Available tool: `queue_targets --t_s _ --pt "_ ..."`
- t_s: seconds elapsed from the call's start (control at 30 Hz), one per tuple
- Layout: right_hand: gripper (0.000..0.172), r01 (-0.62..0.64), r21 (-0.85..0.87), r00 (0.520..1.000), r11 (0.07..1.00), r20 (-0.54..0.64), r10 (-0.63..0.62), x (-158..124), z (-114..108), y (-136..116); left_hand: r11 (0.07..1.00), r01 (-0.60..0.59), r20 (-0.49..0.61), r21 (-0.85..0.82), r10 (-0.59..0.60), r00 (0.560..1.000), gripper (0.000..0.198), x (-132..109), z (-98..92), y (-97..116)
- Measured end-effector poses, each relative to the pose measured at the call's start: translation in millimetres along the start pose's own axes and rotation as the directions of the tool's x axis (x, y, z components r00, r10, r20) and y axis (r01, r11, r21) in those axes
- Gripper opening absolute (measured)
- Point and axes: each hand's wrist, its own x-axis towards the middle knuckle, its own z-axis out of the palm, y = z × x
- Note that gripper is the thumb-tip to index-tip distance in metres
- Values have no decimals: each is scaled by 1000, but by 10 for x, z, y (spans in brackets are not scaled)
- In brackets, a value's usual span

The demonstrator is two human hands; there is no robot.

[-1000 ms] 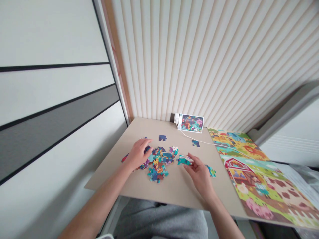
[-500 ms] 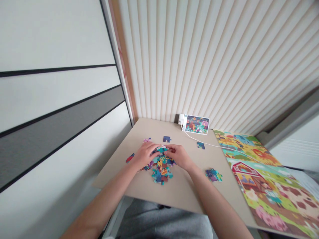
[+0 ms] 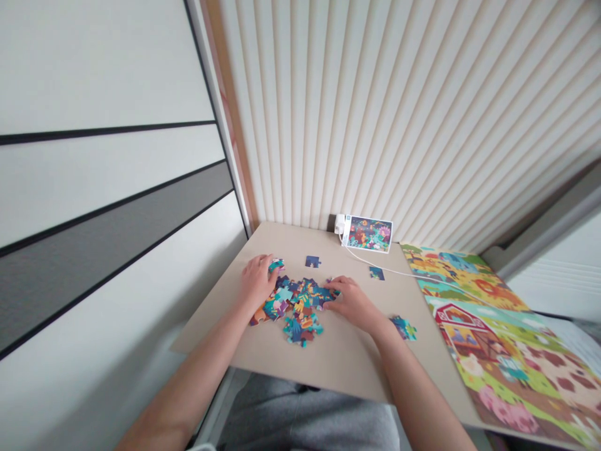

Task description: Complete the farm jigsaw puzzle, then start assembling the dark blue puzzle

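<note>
My left hand (image 3: 256,279) is at the upper left of a jumbled pile of jigsaw puzzle pieces (image 3: 307,294). Between its fingers and thumb is a teal and white puzzle piece (image 3: 277,264). At the pile's right edge, my right hand (image 3: 348,302) rests with thumb and fingers apart, touching the outer pieces. Below the pile, a joined cluster of pieces (image 3: 303,328) lies nearer to me. Some pieces are partly covered by my fingers.
A dark blue piece (image 3: 313,261) and another blue piece (image 3: 376,273) lie farther back. To the right is a small cluster (image 3: 404,327). A picture card (image 3: 370,233) leans by a white charger (image 3: 340,224) with a cable. Finished animal puzzles (image 3: 511,369) cover the right side.
My hands have moved apart from the pile's middle, left hand to the left and slightly up, right hand slightly right. More of the pile now shows between them.
</note>
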Motion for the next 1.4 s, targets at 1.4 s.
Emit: queue_targets --t_s 1.4 --pt "49 -267 563 796 782 -328 508 -608 -317 442 950 -275 -70 -148 267 961 14 -32 -144 168"
